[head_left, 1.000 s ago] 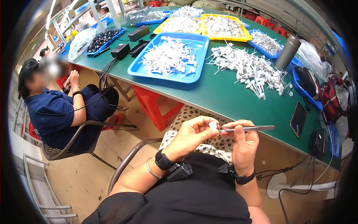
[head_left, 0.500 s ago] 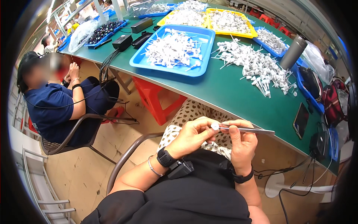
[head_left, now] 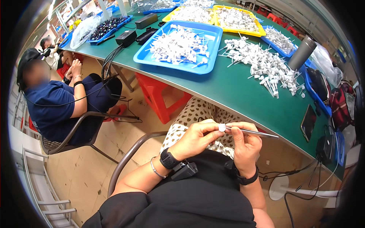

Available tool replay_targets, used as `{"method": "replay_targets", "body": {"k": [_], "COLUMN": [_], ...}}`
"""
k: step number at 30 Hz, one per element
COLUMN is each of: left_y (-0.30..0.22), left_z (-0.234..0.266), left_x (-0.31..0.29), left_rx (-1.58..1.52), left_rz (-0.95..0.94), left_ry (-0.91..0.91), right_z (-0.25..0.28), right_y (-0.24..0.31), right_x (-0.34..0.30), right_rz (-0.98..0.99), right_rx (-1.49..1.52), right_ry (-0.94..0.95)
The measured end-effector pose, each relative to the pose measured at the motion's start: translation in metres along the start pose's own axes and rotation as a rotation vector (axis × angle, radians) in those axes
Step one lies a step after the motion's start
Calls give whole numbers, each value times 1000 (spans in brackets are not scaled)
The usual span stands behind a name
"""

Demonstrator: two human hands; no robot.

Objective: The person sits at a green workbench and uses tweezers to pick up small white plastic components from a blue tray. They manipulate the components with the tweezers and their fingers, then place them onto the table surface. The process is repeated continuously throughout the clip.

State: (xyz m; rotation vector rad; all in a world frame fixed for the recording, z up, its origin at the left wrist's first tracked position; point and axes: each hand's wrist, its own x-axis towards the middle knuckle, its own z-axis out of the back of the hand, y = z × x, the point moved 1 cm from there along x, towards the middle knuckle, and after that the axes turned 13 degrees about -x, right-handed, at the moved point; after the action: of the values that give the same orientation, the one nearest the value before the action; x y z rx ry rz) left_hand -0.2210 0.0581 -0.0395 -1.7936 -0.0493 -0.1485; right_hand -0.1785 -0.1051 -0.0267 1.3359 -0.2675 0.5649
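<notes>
Above my lap, my left hand (head_left: 194,140) pinches a small white plastic piece with a round head (head_left: 222,127) between thumb and fingers. My right hand (head_left: 246,148) is closed around slim metal tweezers (head_left: 262,133), whose tip end meets the white piece while the other end sticks out to the right. Fingers hide part of both things. Beyond my hands, a blue tray (head_left: 141,57) holds many white stemmed pieces. To its right, a loose pile of similar white pieces (head_left: 262,68) lies straight on the green table (head_left: 213,85).
Yellow trays (head_left: 259,33) of white parts stand farther back. A grey flask (head_left: 302,53), a phone (head_left: 308,122) and a red plaid bag (head_left: 342,102) are at the right. A red stool (head_left: 154,98) is under the table edge. At left sits another person (head_left: 57,102).
The white piece has turned slightly between my left fingers, and the tweezers tilt a little more downward at their right end. The view has shifted slightly.
</notes>
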Motion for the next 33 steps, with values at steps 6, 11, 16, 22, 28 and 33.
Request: {"method": "replay_targets", "body": {"k": [6, 11, 16, 22, 28, 33], "left_y": [0, -1, 3, 2, 3, 1], "left_z": [0, 2, 2, 1, 1, 0], "left_x": [-1, -1, 0, -1, -1, -2], "left_rx": [62, 173, 307, 329, 316, 331], "left_rz": [-63, -118, -263, -305, -295, -281], "left_ry": [3, 13, -8, -31, -37, -41], "right_z": [-1, 0, -2, -5, -6, -6], "right_y": [4, 6, 5, -1, -1, -1], "right_x": [1, 1, -2, -5, -4, -3], "right_rz": [-75, -104, -72, 6, 92, 101], "right_rx": [109, 83, 11, -79, -126, -132], "right_ry": [22, 54, -1, -49, -65, -62]}}
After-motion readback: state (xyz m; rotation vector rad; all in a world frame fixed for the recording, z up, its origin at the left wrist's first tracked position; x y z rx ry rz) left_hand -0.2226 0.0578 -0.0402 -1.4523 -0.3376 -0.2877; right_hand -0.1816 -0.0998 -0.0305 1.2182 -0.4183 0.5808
